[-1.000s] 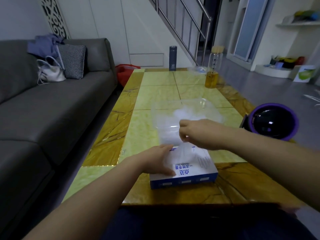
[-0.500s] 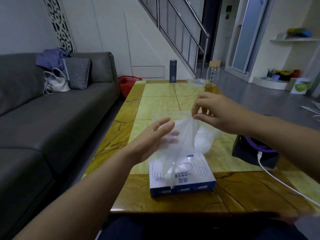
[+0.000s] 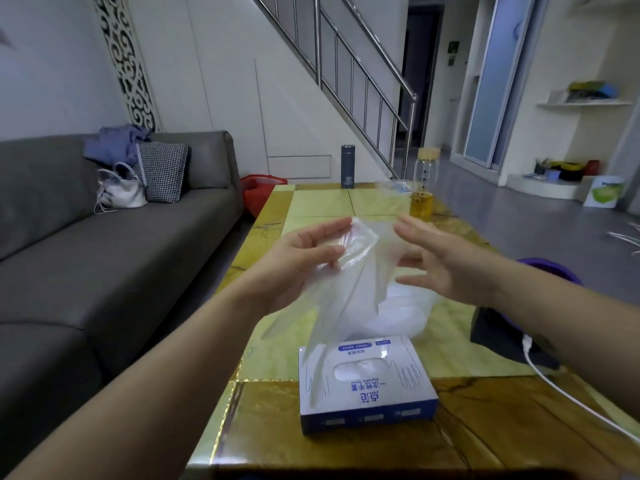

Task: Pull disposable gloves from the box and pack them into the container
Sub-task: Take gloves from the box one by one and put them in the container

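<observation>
A blue and white glove box (image 3: 367,393) lies on the yellow stone table (image 3: 322,202) near its front edge. Just behind it stands a clear plastic container (image 3: 427,304) with several white gloves heaped inside. A transparent disposable glove (image 3: 349,292) hangs in the air above the box, its lower fingers dangling over the box's left side. My left hand (image 3: 304,261) pinches the glove's upper edge between thumb and fingers. My right hand (image 3: 446,265) is beside the glove on the right with straight, spread fingers. Whether it touches the film is unclear.
At the table's far end stand a glass bottle (image 3: 423,199) with yellow liquid and a dark thermos (image 3: 347,166). A black and purple device (image 3: 509,327) with a white cable (image 3: 554,382) sits at the right. A grey sofa (image 3: 104,244) runs along the left.
My right hand drew a glove out of the box and lifted it. My left hand left the box and took the glove's top edge. My right hand's fingers opened.
</observation>
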Demonstrator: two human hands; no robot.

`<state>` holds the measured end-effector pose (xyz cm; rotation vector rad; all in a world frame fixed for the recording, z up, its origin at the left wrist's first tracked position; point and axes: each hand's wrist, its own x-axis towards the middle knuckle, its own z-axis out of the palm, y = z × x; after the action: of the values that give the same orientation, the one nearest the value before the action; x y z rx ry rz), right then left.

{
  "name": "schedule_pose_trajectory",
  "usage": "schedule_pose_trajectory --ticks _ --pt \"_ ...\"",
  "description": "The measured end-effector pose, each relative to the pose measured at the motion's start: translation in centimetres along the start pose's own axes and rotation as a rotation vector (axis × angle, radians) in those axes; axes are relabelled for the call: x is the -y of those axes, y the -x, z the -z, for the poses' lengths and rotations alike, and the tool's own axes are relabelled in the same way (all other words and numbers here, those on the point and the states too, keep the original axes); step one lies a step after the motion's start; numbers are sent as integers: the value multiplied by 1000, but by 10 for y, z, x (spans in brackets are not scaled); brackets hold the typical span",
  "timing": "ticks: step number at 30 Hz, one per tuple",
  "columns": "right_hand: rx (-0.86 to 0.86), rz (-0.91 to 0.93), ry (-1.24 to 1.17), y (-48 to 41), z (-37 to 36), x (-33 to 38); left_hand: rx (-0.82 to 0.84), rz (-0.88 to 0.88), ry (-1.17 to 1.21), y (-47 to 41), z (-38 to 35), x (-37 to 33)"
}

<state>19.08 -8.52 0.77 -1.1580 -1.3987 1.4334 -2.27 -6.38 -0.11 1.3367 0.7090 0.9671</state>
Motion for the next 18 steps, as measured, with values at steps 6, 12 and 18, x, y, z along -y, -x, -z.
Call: schedule_pose_trajectory --ticks 6,12,18 --pt "130 161 -180 -27 -3 6 124 36 -88 -3 20 -13" --pt "157 202 213 -40 4 22 85 -21 -218 -29 35 -17" --pt "46 67 605 -71 39 2 -54 -50 -723 -77 64 7"
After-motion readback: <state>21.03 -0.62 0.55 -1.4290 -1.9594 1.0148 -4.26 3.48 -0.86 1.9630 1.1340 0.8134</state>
